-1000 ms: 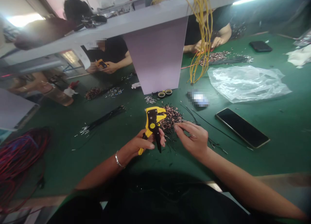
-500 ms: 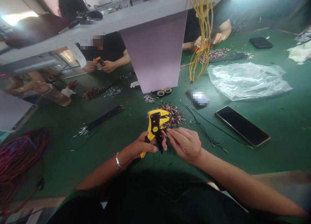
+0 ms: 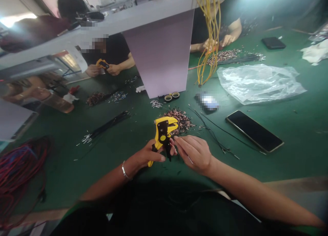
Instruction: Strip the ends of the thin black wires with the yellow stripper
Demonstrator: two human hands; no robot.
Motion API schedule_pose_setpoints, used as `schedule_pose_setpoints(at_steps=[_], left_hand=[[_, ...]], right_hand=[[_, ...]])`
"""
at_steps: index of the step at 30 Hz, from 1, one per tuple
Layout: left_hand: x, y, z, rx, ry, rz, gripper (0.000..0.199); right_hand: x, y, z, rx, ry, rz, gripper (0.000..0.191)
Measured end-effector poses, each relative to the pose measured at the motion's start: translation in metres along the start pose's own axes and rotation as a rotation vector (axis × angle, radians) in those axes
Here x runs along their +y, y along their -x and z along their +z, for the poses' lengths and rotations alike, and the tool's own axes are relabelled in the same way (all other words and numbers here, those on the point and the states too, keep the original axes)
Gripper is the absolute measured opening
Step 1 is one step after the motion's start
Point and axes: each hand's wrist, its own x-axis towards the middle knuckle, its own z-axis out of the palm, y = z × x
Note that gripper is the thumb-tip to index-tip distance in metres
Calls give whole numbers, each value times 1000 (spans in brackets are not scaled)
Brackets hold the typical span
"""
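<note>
A yellow and black wire stripper [image 3: 163, 128] stands upright in my left hand [image 3: 153, 152], whose fingers wrap round its handles. Its jaws point up and to the right. Close beside the handles, my right hand [image 3: 194, 152] is closed in a pinch on what looks like a thin wire. Most of that wire is hidden by the fingers; a small silver tip shows at the edge of the palm. Just behind the jaws lies a heap of short copper and black wire scraps [image 3: 180, 120]. Several loose black wires [image 3: 215, 140] lie to the right of my hands.
A phone [image 3: 253, 130] and a clear plastic bag [image 3: 260, 82] lie on the right. Left are a black wire bundle [image 3: 107, 125] and red cables [image 3: 23, 167]. Tape rolls [image 3: 172, 96] sit before a panel [image 3: 161, 55]. Yellow wires [image 3: 208, 41] hang down. Co-workers' hands [image 3: 114, 69] are across the table.
The view has shifted slightly. The jaws of the wire stripper look a little more open. Both hands keep nearly the same place and grip.
</note>
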Motion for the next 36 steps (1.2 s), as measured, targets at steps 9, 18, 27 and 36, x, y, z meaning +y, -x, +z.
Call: schedule_pose_setpoints(at_steps=[9, 18, 27, 36], left_hand=[[-4, 4, -2, 20, 8, -75, 32], [-3, 3, -2, -48, -43, -18, 23], [-3, 5, -3, -21, -155, -36, 25], [1, 5, 0, -18, -178, -17, 25]], right_hand=[[-1, 6, 4, -64, -77, -17, 44], [-1, 8, 4, -84, -91, -32, 44], [-1, 7, 4, -88, -108, -29, 37], [1, 9, 5, -99, -83, -65, 34]])
